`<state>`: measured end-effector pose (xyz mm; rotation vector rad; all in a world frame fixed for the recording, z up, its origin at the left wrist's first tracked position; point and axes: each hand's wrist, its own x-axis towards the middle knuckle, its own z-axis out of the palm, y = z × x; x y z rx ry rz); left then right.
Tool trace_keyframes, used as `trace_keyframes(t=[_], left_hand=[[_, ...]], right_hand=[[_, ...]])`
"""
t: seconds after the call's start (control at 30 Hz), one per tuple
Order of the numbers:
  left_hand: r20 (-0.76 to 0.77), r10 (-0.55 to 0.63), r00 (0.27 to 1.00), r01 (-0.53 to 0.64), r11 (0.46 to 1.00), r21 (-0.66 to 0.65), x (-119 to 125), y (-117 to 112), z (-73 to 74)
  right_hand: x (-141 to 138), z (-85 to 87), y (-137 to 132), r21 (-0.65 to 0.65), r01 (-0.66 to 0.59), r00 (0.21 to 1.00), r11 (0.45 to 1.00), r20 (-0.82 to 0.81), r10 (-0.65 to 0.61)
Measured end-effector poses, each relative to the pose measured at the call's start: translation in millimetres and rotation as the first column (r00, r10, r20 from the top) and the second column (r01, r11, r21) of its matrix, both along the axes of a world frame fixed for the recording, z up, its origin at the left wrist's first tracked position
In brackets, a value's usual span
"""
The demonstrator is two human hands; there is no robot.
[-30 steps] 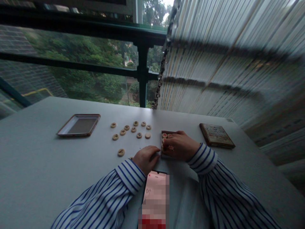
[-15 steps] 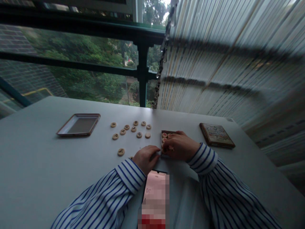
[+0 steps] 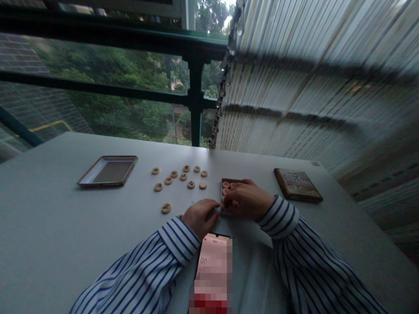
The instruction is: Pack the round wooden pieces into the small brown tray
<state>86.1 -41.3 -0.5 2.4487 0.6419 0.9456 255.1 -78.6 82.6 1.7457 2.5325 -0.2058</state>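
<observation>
A small open box (image 3: 233,180) holds round wooden Chinese chess pieces (image 3: 225,185) with red characters. My right hand (image 3: 247,198) lies over this box, its fingers bent down and closed at a piece near the left side; the fingertips partly hide it, and the palm covers most of the box. At the box's near left corner is my left hand (image 3: 200,216), thumb and forefinger apart, with nothing seen between them. Its fingertips are at or very near the box edge. Loose dark-marked pieces (image 3: 166,208) lie to the left, one partly hidden by the left hand.
An empty box lid (image 3: 108,171) lies at the far left of the white table (image 3: 81,231). A closed, printed box (image 3: 298,185) lies at the right. Below my left hand is a phone (image 3: 214,257) with a lit pink screen. Windows and a string curtain stand behind.
Both hands keep nearly the same place. My right fingers shift only slightly over the box, and the loose pieces stay where they were.
</observation>
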Motion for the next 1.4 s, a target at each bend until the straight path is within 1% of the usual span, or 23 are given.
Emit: trace_keyframes(t=[0.3,0.47,0.67,0.77,0.83,0.9,0.97,1.07,1.17,1.27,1.4], left_hand=[[0.007,-0.013,1.0,0.013,1.0,-0.006,0,1,-1.3],[0.011,0.002,1.0,-0.002,1.0,-0.013,0,1,-1.7],[0.021,0.008,1.0,-0.008,1.0,-0.011,0,1,-1.5],[0.035,0.01,0.999,-0.01,1.0,-0.009,-1,0,0.4],[0.056,0.022,0.998,-0.022,1.0,-0.005,-2,0,2.8],[0.081,0.047,0.996,-0.047,0.999,0.006,-3,0,6.1],[0.101,0.082,0.991,-0.084,0.996,0.018,-5,1,10.2],[0.129,0.149,0.98,-0.154,0.988,0.028,-9,6,16.1],[0.17,0.226,0.959,-0.231,0.973,0.006,-16,14,19.5],[0.217,0.292,0.931,-0.291,0.956,-0.038,-24,24,20.6],[0.192,0.381,0.904,-0.377,0.924,-0.058,-35,36,25.5]], right_hand=[[0,0.4,0,-0.019,0.014,1.0,1.0,0.021,-0.013],[0,1.2,0,-0.013,0.012,1.0,1.0,0.01,-0.012],[0,3.9,-1,-0.017,0.02,0.999,1.0,0.04,-0.019],[3,7.4,-1,0.01,0.031,0.999,0.999,0.037,-0.031],[4,10.3,0,0.067,0.052,0.998,0.996,0.024,-0.054],[5,13.3,0,0.162,0.097,0.995,0.982,-0.004,-0.098],[4,16.1,0,0.26,0.151,0.988,0.954,-0.042,-0.145],[3,18.8,-1,0.35,0.21,0.977,0.913,-0.096,-0.188],[3,19.3,-1,0.397,0.239,0.97,0.886,-0.129,-0.204],[4,18.5,-1,0.412,0.242,0.969,0.879,-0.143,-0.2],[2,18.5,-1,0.418,0.241,0.969,0.876,-0.162,-0.189]])
